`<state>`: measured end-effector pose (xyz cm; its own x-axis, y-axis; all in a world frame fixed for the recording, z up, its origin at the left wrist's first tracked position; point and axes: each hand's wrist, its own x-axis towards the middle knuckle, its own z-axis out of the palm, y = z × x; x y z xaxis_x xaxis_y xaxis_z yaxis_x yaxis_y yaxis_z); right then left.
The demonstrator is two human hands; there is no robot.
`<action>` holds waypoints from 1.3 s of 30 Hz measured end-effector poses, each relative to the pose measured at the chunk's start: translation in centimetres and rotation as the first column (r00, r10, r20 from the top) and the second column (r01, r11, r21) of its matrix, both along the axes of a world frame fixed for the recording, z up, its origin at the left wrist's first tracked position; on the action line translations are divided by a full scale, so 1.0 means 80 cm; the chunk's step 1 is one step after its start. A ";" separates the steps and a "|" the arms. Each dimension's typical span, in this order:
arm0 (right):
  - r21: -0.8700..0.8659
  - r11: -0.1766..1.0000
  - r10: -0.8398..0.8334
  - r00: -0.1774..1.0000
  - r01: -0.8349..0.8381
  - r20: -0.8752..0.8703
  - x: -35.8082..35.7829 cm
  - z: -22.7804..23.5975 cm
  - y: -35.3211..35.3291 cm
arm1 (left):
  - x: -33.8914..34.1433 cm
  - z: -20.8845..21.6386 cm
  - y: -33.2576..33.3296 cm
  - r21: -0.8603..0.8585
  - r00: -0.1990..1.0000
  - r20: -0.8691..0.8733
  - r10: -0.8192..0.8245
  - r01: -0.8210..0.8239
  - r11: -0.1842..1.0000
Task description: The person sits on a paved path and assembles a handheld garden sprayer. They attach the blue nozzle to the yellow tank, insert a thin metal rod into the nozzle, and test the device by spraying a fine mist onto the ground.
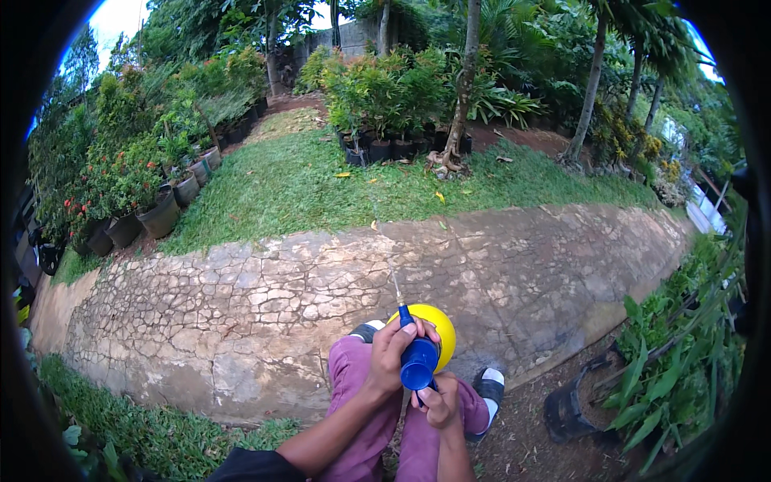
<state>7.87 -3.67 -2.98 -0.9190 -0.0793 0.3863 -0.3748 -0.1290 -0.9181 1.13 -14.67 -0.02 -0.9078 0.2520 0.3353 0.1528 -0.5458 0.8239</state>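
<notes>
Held out over my knees is a hand pump sprayer with a round yellow tank [442, 328], a blue head [419, 363] and a long thin metal nozzle [395, 281] pointing away over the paving. My left hand [392, 349] is closed round the blue head on its left side, fingers reaching over the top. Lower and to the right, my right hand [440, 403] is closed on a small dark blue part at the near end of the sprayer. Much of the tank is hidden behind the head and hands.
Cracked stone paving [265, 305] runs across in front of me, with grass [281, 193] beyond. Potted shrubs [158, 215] line the left, and bagged seedlings [385, 149] stand by a tree trunk [464, 88]. A black planter [574, 410] sits close at my right.
</notes>
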 end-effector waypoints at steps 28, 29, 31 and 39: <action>0.123 0.989 -0.094 0.993 0.086 0.066 -0.003 -0.004 -0.008 | -0.001 -0.010 -0.009 -0.171 0.995 0.012 0.099 -0.096 0.981; 0.119 0.990 -0.088 0.995 0.081 0.056 -0.003 -0.005 -0.008 | -0.001 -0.011 -0.009 -0.172 0.995 0.001 0.101 -0.100 0.980; 0.119 0.989 -0.089 0.995 0.084 0.038 -0.004 -0.007 -0.008 | -0.002 -0.012 -0.008 -0.180 0.993 -0.014 0.115 -0.116 0.977; 0.105 0.991 -0.085 0.996 0.084 -0.002 -0.004 -0.012 -0.011 | 0.001 -0.005 -0.015 -0.226 0.995 -0.039 0.097 -0.103 0.969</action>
